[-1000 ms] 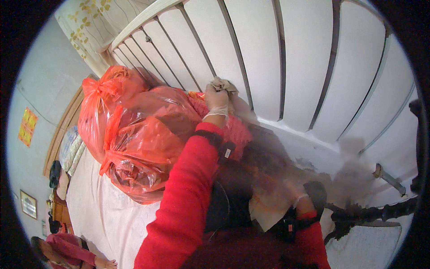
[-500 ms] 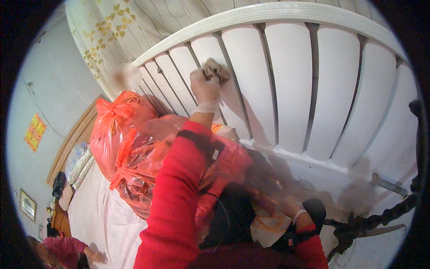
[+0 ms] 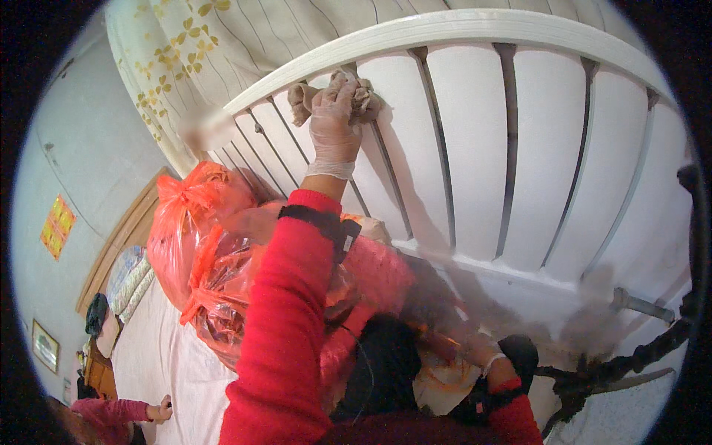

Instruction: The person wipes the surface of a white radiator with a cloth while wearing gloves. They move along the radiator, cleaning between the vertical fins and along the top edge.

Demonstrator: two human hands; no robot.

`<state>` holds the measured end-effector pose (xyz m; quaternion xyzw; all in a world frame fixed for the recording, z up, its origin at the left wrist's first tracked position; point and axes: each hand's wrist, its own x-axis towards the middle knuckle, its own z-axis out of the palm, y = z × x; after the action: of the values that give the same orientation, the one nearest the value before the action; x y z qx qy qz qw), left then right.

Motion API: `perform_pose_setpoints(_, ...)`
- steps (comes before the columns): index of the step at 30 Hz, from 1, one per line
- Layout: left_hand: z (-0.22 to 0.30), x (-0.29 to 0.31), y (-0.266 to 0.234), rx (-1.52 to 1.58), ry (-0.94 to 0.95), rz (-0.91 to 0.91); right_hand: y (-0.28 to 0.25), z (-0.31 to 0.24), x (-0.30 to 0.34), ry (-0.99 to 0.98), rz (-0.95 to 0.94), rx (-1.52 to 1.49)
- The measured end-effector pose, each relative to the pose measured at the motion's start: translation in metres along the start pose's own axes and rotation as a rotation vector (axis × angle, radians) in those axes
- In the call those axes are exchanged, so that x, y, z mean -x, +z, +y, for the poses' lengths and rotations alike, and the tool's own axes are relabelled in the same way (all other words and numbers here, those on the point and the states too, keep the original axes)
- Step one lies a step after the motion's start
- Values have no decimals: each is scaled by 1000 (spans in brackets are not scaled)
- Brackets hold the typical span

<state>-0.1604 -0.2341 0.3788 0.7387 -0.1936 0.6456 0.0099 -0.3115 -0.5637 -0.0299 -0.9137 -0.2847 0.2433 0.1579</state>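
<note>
My left hand point(image 3: 335, 126), in a thin clear glove, is closed around a crumpled grey-beige cloth point(image 3: 364, 101). It presses the cloth against the upper part of a white ribbed radiator point(image 3: 475, 148), just below the top rail; both ends of the cloth stick out past the fingers. Low on the right, beside my dark-trousered knee point(image 3: 382, 363), is my right hand point(image 3: 480, 350), also with a clear cuff at the wrist. Its fingers are blurred, and an orange-red thing point(image 3: 437, 345) lies close to them; whether they hold it I cannot make out.
Knotted red plastic bags point(image 3: 200, 237) stand on a pale bed sheet point(image 3: 159, 341) to the left. A patterned curtain point(image 3: 185, 52) hangs behind the radiator. A pipe stub point(image 3: 641, 305) and a dark twisted bar point(image 3: 623, 363) are at the right. Another person's hand point(image 3: 161, 409) is at lower left.
My left hand has slid up the radiator with the cloth, which shows more widely. My right hand stays low. The other person's arm has shifted at the lower left.
</note>
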Motion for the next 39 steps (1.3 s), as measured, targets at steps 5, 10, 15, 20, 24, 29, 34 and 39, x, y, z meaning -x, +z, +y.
perform_pose_setpoints(5,0,22,-5,-9,43,-164,4,-6,0,-18,117,-110)
perform_pose_setpoints(10,7,78,-1,38,175,-295,-5,-10,16,1,148,-184)
perform_pose_setpoints(15,21,132,11,131,113,-353,8,0,6,-102,155,-205)
perform_pose_setpoints(20,37,175,13,99,69,-502,19,10,-2,-230,242,-149)
perform_pose_setpoints(24,51,197,9,80,123,-681,1,-3,13,-112,156,-145)
perform_pose_setpoints(29,62,219,13,-33,70,-987,-23,-19,27,-46,111,-326)
perform_pose_setpoints(34,68,262,32,-26,186,-1088,-20,-16,26,-86,122,-202)
perform_pose_setpoints(39,66,282,43,-28,134,-1163,-7,-8,20,-131,187,-167)
